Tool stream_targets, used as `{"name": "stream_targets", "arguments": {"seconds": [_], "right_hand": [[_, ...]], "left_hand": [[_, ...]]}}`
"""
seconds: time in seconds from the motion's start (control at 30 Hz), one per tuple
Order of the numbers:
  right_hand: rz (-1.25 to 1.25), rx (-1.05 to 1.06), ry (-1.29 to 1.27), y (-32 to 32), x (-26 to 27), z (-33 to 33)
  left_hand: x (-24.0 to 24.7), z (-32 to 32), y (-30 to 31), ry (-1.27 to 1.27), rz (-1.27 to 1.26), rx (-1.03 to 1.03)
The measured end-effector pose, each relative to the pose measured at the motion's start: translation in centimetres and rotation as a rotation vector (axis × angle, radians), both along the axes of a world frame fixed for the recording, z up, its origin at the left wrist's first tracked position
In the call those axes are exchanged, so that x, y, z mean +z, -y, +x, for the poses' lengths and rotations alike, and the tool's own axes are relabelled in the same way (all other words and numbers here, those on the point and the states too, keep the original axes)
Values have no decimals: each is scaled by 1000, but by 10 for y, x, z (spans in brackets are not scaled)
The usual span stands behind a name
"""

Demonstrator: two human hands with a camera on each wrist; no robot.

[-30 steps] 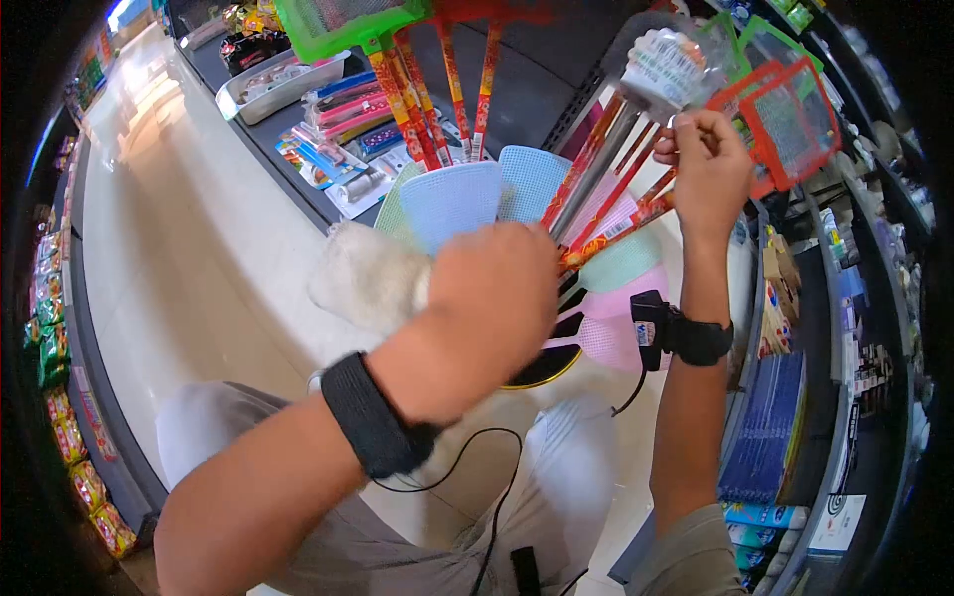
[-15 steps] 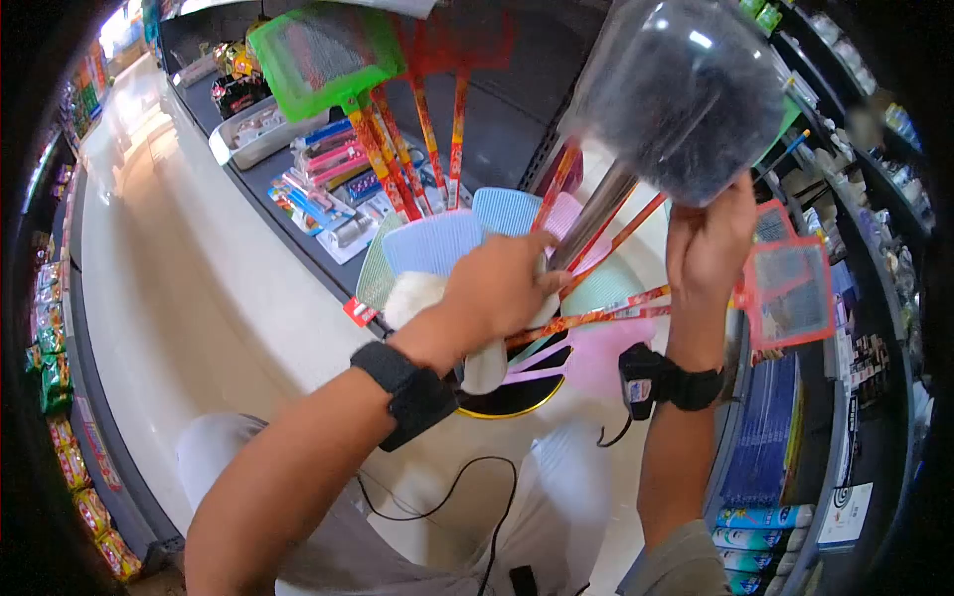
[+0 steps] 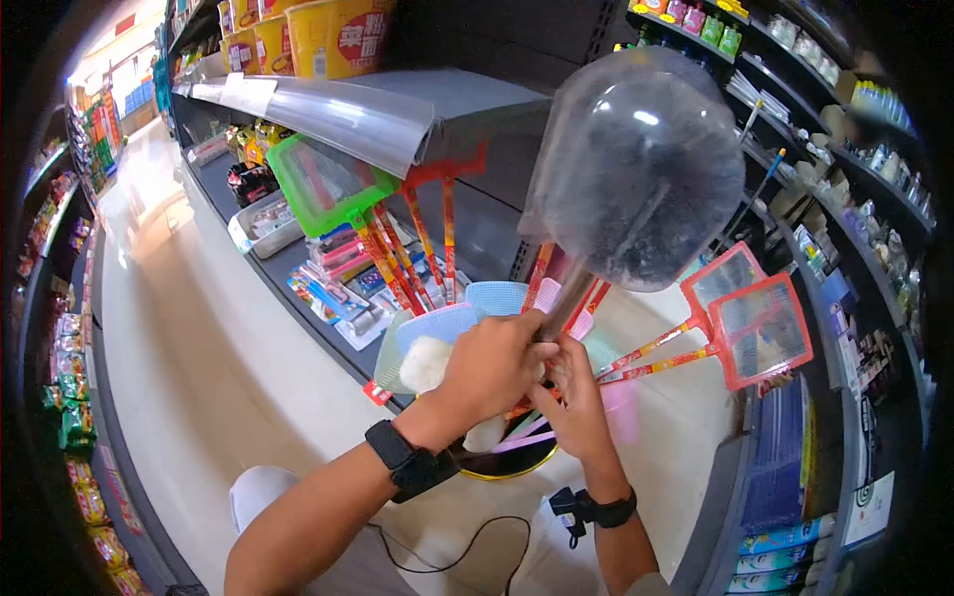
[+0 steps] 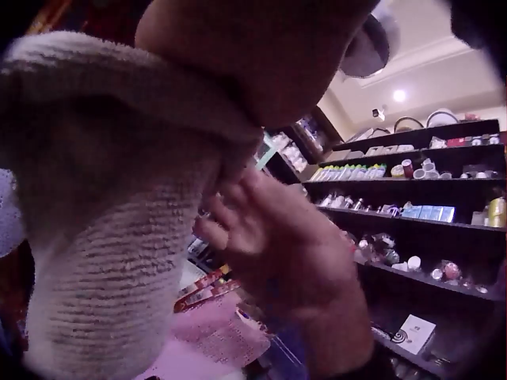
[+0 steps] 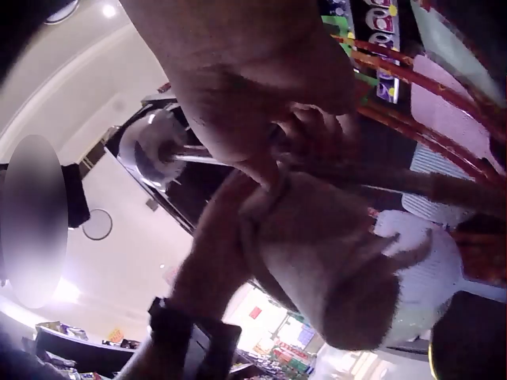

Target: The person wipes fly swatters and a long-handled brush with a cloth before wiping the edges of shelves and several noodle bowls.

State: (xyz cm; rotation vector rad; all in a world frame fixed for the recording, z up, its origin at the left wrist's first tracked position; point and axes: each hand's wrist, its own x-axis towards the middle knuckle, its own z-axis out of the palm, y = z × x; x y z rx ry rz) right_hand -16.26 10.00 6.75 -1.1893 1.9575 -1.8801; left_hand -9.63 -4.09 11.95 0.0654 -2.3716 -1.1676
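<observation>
A metal-handled implement with a dark round head (image 3: 646,179) in clear plastic stands tilted among fly swatters in a dark bin (image 3: 512,467) with a yellow rim. My left hand (image 3: 497,368) grips a white cloth (image 4: 111,269) folded about its handle (image 3: 568,308), just below the head. Bent over the edge of this cloth are the fingers of my right hand (image 3: 576,412), close beside the left. In the right wrist view the handle (image 5: 202,154) passes between the hands, and the cloth (image 5: 325,269) hangs below. The hands partly hide the handle.
Red swatters (image 3: 760,333) lean out to the right, a green swatter (image 3: 323,184) to the left. A low shelf with packaged goods (image 3: 348,283) and a clear plastic shelf strip (image 3: 328,114) lies at the left. Stocked shelves (image 3: 855,199) line the right side.
My right hand has come down from the plastic-wrapped head to the handle beside my left hand. The left hand has moved onto the handle with the cloth. The head view has tilted up.
</observation>
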Motion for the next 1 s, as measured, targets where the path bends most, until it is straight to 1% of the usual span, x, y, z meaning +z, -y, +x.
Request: {"name": "stream_targets", "arguments": {"seconds": [0.03,0.07,0.13,0.17,0.2,0.23,0.27,0.33,0.37,0.4,0.47,0.5,0.53,0.57,0.6,0.63,0.67,0.7,0.73,0.77,0.8,0.83,0.87,0.93,1.0], "right_hand": [[-5,-10,44,2,-2,6],[76,-44,-177,3,-21,-4],[176,-102,-176,6,-36,-2],[257,-56,61,4,-40,0],[136,-61,-82,6,-40,5],[128,-88,-65,4,-39,9],[127,-116,-42,0,-39,15],[236,-188,65,-8,-39,27],[47,-175,89,-11,-53,32],[10,-177,138,-18,-40,44],[-6,-162,218,-39,-37,54],[-29,-158,209,-52,-40,57],[-55,-159,206,-65,-44,55],[27,-139,311,-86,-46,51],[120,-124,439,-110,-47,52],[201,-171,296,-134,-49,53],[284,-216,132,-154,-44,49],[288,-190,143,-170,-28,53],[283,-180,139,-181,-15,57],[321,-238,97,-193,-11,63],[370,-280,68,-206,-10,75],[408,-323,16,-218,-12,81],[457,-367,-3,-232,-18,89],[520,-424,-75,-254,-30,105],[631,-394,11,-278,-44,119]], "left_hand": [[2,0,3,-49,-41,-47],[7,-2,8,-97,-98,-90],[31,5,10,-159,-104,-179],[46,13,9,-123,-70,-218],[54,18,9,-78,-64,-230],[61,23,10,-75,-53,-237],[65,29,9,-67,-34,-247],[72,40,7,1,-4,-251],[75,44,6,38,17,-251],[80,49,3,52,13,-246],[86,54,-5,87,23,-249],[82,55,-4,48,60,-247],[67,52,5,-85,-12,-213],[67,55,7,-113,51,-188],[69,57,16,-60,-87,-121],[58,52,23,-46,141,-150],[63,55,28,40,-13,-67],[54,54,29,72,66,-20],[47,55,28,118,232,-85],[39,52,29,126,198,-89],[39,52,20,244,337,-38],[35,49,20,305,350,58],[26,45,28,349,505,44],[9,38,41,126,820,71],[-2,41,60,67,1015,-7]]}}
